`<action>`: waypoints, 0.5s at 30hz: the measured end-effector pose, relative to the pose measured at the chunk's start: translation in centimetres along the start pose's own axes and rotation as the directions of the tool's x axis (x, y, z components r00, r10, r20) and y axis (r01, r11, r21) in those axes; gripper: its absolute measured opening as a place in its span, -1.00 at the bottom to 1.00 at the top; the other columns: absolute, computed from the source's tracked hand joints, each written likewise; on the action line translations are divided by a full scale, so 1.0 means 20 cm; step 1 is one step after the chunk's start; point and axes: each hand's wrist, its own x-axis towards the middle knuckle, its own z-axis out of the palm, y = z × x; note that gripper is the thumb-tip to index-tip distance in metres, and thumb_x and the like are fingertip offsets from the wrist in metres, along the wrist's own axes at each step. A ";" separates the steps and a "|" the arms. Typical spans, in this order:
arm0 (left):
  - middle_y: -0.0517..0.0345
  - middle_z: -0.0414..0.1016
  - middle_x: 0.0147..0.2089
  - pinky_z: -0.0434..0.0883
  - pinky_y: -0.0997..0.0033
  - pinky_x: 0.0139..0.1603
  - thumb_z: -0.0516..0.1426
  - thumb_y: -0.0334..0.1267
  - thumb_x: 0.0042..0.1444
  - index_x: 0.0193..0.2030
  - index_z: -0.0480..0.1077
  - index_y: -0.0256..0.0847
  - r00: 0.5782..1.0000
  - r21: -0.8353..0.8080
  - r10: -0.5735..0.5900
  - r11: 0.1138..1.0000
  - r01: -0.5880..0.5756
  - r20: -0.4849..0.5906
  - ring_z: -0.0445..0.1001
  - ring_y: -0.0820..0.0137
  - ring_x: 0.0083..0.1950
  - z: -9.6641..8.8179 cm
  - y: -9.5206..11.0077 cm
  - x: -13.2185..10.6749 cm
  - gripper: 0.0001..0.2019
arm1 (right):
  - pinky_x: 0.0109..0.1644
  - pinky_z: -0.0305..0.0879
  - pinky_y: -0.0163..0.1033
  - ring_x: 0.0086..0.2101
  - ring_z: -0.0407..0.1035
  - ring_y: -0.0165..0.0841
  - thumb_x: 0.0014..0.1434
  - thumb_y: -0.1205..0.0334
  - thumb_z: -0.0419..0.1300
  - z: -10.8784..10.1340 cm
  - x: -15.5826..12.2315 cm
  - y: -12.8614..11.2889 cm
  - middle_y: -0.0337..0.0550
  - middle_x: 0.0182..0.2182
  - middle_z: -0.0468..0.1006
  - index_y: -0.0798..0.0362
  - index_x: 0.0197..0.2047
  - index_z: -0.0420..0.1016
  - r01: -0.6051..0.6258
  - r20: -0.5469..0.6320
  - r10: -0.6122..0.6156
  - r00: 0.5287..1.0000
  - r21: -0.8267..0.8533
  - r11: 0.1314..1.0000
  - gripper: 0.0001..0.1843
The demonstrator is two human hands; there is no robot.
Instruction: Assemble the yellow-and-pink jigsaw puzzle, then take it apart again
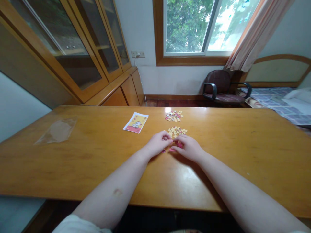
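My left hand point(159, 142) and my right hand point(187, 147) rest together on the wooden table point(97, 161), fingers curled over small pink jigsaw pieces point(173, 149). The fingertips of both hands pinch at these pieces; what exactly each holds is hidden. Just beyond the hands lies a pile of yellow jigsaw pieces point(178, 131). Farther back sits a second pile of mixed pink and yellow pieces point(174, 116). A printed picture card point(135, 122) showing a white animal on yellow and red lies to the left of the piles.
A clear plastic bag point(57, 130) lies on the table's left side. Glass-door wooden cabinets point(80, 55) line the left wall. Behind the table stand a dark armchair point(222, 88), a window with a curtain point(252, 35) and a bed point(284, 100).
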 end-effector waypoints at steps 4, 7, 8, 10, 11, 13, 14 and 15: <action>0.25 0.41 -0.43 0.28 0.55 -0.44 0.21 -0.24 -0.01 -0.30 0.32 -0.23 0.999 -0.083 -0.009 0.996 0.012 0.040 0.39 0.50 -0.44 0.01 -0.02 0.00 -0.82 | -0.23 0.27 -0.28 -0.35 0.37 -0.36 0.15 0.10 0.26 0.02 0.00 0.01 -0.17 -0.36 0.53 0.01 -0.26 0.52 -0.009 -0.058 0.010 0.998 0.017 1.000 -0.84; 0.25 0.40 -0.44 0.28 0.53 -0.45 0.18 -0.23 0.01 -0.31 0.32 -0.23 1.000 -0.069 -0.004 0.998 0.006 0.029 0.37 0.50 -0.45 0.01 -0.02 0.01 -0.84 | -0.23 0.27 -0.28 -0.35 0.37 -0.36 0.19 0.13 0.22 0.02 0.00 0.01 -0.16 -0.36 0.53 0.01 -0.27 0.53 -0.011 -0.081 0.011 0.997 -0.001 1.000 -0.86; 0.24 0.41 -0.44 0.29 0.52 -0.44 0.17 -0.22 0.03 -0.32 0.33 -0.23 1.000 -0.040 -0.002 0.999 0.003 0.018 0.37 0.49 -0.45 0.00 -0.02 0.01 -0.86 | -0.22 0.27 -0.28 -0.35 0.38 -0.36 0.19 0.14 0.21 0.01 0.00 0.01 -0.15 -0.35 0.54 0.01 -0.26 0.53 -0.012 -0.084 0.011 0.996 -0.009 1.000 -0.85; 0.19 0.44 -0.39 0.33 0.48 -0.39 0.13 -0.20 0.07 -0.30 0.37 -0.24 1.000 0.051 0.010 0.999 -0.009 -0.007 0.40 0.46 -0.40 -0.02 -0.01 0.01 -0.86 | -0.22 0.26 -0.28 -0.35 0.38 -0.36 0.21 0.14 0.20 0.01 0.00 0.01 -0.14 -0.33 0.54 0.02 -0.24 0.55 -0.020 -0.077 0.017 0.997 -0.030 0.999 -0.84; 0.15 0.47 -0.34 0.36 0.45 -0.34 0.12 -0.19 0.08 -0.29 0.39 -0.24 0.999 0.119 0.030 0.993 -0.028 -0.018 0.42 0.43 -0.35 -0.04 0.00 0.00 -0.84 | -0.23 0.26 -0.28 -0.35 0.38 -0.36 0.21 0.13 0.19 0.00 0.00 0.00 -0.14 -0.33 0.54 0.02 -0.23 0.55 -0.025 -0.065 0.022 0.998 -0.040 0.999 -0.83; 0.11 0.51 -0.23 0.39 0.40 -0.22 0.12 -0.16 0.09 -0.21 0.43 -0.21 0.995 0.296 0.095 0.951 -0.085 -0.019 0.46 0.38 -0.26 -0.09 0.03 -0.01 -0.80 | -0.25 0.25 -0.29 -0.37 0.37 -0.37 0.21 0.10 0.20 -0.01 0.00 -0.01 -0.15 -0.35 0.55 0.01 -0.22 0.57 -0.032 -0.014 0.031 0.999 -0.056 0.998 -0.81; 0.09 0.51 -0.16 0.39 0.37 -0.14 0.16 -0.15 0.05 -0.17 0.44 -0.18 0.989 0.423 0.148 0.896 -0.134 -0.001 0.47 0.33 -0.18 -0.11 0.04 -0.02 -0.76 | -0.26 0.24 -0.29 -0.37 0.37 -0.37 0.21 0.09 0.20 -0.01 0.00 -0.01 -0.16 -0.36 0.55 0.01 -0.21 0.57 -0.034 0.020 0.035 0.999 -0.064 0.997 -0.80; 0.08 0.50 -0.10 0.37 0.35 -0.08 0.20 -0.15 0.00 -0.15 0.46 -0.16 0.981 0.536 0.190 0.825 -0.179 0.034 0.47 0.29 -0.10 -0.14 0.05 -0.03 -0.74 | -0.28 0.23 -0.30 -0.38 0.37 -0.38 0.20 0.08 0.21 -0.02 0.00 -0.01 -0.16 -0.37 0.55 0.00 -0.20 0.58 -0.034 0.057 0.038 0.998 -0.073 0.997 -0.79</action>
